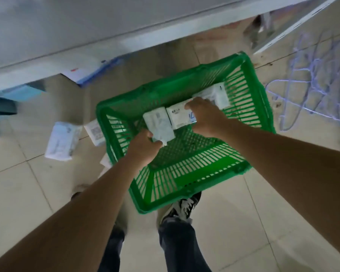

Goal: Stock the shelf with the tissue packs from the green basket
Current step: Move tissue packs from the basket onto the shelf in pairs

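1. Head view, the hands: both arms reach down into the basket (185,173), a green slatted one standing on the tiled floor (243,222) in front of the person's shoe (182,210).
2. The left hand (143,147) has its fingers curled round the near end of the left pack (158,122) — a white tissue pack lying in the left part of the basket.
3. The right hand (206,116) lies over the middle pack (180,116); thumb at the near edge and fingers over the far edge, it grips that pack from above.
4. The middle pack sits just beside the left pack, the two touching or nearly so; which, the blur hides.
5. A third pack (218,95) lies at the far right of the basket, just past the right hand's fingertips, and no hand holds it.
6. The basket floor near the person is bare mesh.
7. Outside the basket: two more white packs (62,141) lie on the floor to its left, one close to the basket wall.
8. The shelf (67,26) — a pale grey board — runs across the top of the view, well above the basket, with blue-and-white boxes (90,73) under its edge.
9. A blue-white wire rack (306,89) stands on the floor at right, near the basket.
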`<action>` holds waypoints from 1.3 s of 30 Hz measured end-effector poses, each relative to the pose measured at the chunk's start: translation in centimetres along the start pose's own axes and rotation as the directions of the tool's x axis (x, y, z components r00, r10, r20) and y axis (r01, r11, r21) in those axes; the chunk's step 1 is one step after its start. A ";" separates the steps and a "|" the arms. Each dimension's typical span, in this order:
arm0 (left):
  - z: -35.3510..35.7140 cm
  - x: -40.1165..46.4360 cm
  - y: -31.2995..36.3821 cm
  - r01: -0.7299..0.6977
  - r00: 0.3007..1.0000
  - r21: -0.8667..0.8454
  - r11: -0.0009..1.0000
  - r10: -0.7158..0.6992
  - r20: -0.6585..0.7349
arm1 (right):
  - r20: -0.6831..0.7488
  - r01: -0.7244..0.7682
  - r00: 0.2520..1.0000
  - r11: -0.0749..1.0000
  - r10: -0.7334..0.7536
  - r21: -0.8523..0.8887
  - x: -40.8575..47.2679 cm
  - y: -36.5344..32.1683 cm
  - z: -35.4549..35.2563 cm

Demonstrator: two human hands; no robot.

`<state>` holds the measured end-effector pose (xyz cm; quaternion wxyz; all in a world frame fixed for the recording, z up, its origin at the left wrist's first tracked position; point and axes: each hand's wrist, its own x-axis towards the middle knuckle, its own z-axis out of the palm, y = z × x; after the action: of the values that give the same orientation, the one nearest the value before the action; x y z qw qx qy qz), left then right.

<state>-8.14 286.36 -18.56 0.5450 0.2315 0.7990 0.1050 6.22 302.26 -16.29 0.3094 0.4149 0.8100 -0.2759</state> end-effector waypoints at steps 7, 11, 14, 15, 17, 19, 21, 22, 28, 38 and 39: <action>6.2 5.7 -2.4 0.090 0.996 -0.122 0.988 -0.091 -0.004 | 0.052 0.203 0.979 0.965 -0.197 -0.166 8.7 0.2 3.3; 7.7 9.0 -3.9 0.079 0.991 -0.260 0.962 -0.104 -0.084 | 0.066 0.245 0.969 0.898 -0.238 -0.365 11.1 1.0 3.6; 8.5 10.9 -4.4 0.073 0.986 -0.368 0.927 -0.122 -0.113 | 0.024 0.185 0.981 0.888 -0.193 -0.421 12.0 2.0 4.1; 9.2 12.0 -5.3 0.067 0.984 -0.367 0.928 -0.122 -0.127 | 0.000 0.159 0.985 0.913 -0.172 -0.376 12.1 2.4 4.5; 10.6 13.9 -6.9 0.059 0.979 -0.369 0.927 -0.126 -0.160 | -0.020 0.126 0.990 0.955 -0.137 -0.268 12.0 3.3 5.3; 10.6 14.2 -7.0 0.087 0.981 -0.416 0.905 -0.150 -0.121 | -0.030 0.077 0.996 0.991 -0.080 -0.109 11.4 3.8 5.9; 9.0 12.3 -4.9 0.154 0.979 -0.467 0.871 -0.198 -0.047 | -0.054 0.004 0.999 1.000 -0.003 0.016 10.7 3.8 6.3; 8.5 11.8 -4.3 0.189 0.975 -0.497 0.847 -0.222 -0.009 | -0.068 -0.030 0.997 0.997 0.035 0.071 10.4 3.8 6.4; 8.1 9.6 -4.4 0.259 0.958 -0.628 0.734 -0.279 0.069 | -0.069 -0.110 0.978 0.765 0.198 0.634 6.8 4.4 6.9; 2.7 -0.2 -1.1 0.139 0.984 -0.683 0.717 -0.024 0.175 | 0.141 -0.300 0.915 0.407 0.377 0.863 -1.8 4.8 0.5; 2.0 -1.1 -0.4 0.124 0.983 -0.678 0.724 0.004 0.184 | 0.152 -0.314 0.905 0.386 0.396 0.868 -2.8 4.7 -0.3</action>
<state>-6.07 285.31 -18.64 0.6621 -0.0044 0.6600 0.3549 11.42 303.41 -14.94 0.0714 0.6873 0.4561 -0.5607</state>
